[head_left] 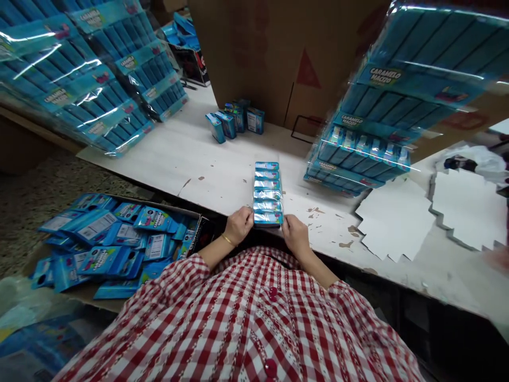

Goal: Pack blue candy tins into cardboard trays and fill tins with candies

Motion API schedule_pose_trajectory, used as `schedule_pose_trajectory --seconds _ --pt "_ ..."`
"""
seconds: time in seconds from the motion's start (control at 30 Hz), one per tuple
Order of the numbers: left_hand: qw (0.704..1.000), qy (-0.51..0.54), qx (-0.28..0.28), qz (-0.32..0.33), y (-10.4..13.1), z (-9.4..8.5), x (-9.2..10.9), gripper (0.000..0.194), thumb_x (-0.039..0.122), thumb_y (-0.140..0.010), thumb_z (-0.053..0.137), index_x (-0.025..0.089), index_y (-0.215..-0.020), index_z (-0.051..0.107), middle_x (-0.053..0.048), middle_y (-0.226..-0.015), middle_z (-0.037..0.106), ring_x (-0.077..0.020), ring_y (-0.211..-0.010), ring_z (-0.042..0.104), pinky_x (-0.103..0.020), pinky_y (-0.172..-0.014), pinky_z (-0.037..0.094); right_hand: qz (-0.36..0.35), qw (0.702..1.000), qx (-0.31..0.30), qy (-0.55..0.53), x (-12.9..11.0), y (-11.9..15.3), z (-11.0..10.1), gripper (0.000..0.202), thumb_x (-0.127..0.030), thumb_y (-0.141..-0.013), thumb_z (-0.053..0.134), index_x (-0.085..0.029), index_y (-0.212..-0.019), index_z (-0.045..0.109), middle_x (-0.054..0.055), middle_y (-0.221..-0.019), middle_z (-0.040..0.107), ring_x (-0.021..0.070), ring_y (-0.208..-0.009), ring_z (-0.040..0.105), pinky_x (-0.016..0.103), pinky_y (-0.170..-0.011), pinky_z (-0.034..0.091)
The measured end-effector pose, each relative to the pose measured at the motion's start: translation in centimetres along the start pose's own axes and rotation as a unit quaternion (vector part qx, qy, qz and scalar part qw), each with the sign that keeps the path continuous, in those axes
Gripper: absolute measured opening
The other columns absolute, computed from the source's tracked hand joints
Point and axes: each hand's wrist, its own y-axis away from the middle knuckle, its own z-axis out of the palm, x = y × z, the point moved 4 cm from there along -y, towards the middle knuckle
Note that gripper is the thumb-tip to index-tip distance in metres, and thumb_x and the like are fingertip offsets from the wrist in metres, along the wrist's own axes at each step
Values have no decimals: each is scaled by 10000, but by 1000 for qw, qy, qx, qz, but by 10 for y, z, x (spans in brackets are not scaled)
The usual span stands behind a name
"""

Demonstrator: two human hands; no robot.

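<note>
A row of several small blue boxes [267,194], with clear film around it, lies on the white table [222,175] at its front edge. My left hand [238,225] is closed at the near left corner of the row, fingers curled in a pinch. At the near right corner, my right hand [295,233] is closed in the same way. Both hands touch the nearest end of the row, and their fingertips seem to grip the film there.
Loose blue boxes [226,124] stand farther back by a large cardboard box [254,58]. Wrapped stacks of blue packs rise at left [95,79] and right [358,127]. An open carton [178,208] of blue boxes sits lower left. Jagged white cards [393,217] lie right.
</note>
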Motion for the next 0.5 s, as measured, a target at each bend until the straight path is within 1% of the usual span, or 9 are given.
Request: schedule_pose_trajectory --seconds 0.07,0.13,0.23,0.3,0.33,0.4,0.43,0.5 --pt "998 -27 -28 -47 -9 7 -13 210 258 -887 373 182 -754 516 -52 -737 572 -160 -702 536 -280 -683 418 14 1000 -6 26 1 -13 0 249 -207 -891 376 -172 -759 584 39 -726 650 124 -599 554 237 -524 305" --pt "992 -61 -61 -95 -10 13 -23 216 278 -884 396 172 -755 533 -66 -748 569 -184 -740 523 -311 -708 401 2 998 -11 57 2 -14 -3 244 -206 -884 393 -169 -760 600 38 -715 649 124 -587 553 243 -510 289" --pt "977 -112 -106 -149 1 22 -26 275 325 -892 404 166 -735 566 -90 -814 573 -219 -813 501 -351 -723 363 -24 996 -6 88 3 5 -8 273 -220 -898 401 -171 -744 621 31 -653 633 122 -555 548 245 -498 301" --pt "970 -128 -116 -170 10 25 -22 293 355 -888 420 171 -736 590 -98 -901 574 -238 -880 480 -368 -737 339 -75 995 -20 66 -3 20 -5 310 -250 -916 400 -174 -722 629 32 -631 630 123 -552 554 240 -510 348" --pt "969 -131 -114 -178 13 26 -20 289 360 -885 427 175 -747 602 -97 -938 572 -243 -906 470 -373 -746 330 -114 992 -35 38 -9 26 0 312 -263 -922 397 -173 -749 641 43 -669 647 129 -594 578 237 -543 391" --pt "967 -132 -101 -192 17 27 -17 281 354 -886 427 181 -773 617 -91 -984 567 -243 -936 457 -379 -766 318 -178 981 -66 -28 -22 31 13 297 -256 -931 378 -169 -881 658 73 -829 685 150 -744 622 247 -663 472" --pt "968 -131 -95 -194 18 28 -16 279 347 -889 423 182 -780 620 -87 -991 566 -241 -943 454 -380 -776 314 -190 977 -76 -54 -27 29 21 297 -236 -933 362 -168 -959 650 86 -915 686 160 -825 627 263 -729 492" --pt "969 -126 -90 -192 19 29 -16 276 336 -893 419 182 -790 624 -81 -994 568 -235 -952 452 -381 -791 310 -179 977 -85 -84 -32 21 34 317 -199 -934 333 -165 -1048 627 102 -1012 672 177 -931 616 300 -816 504"
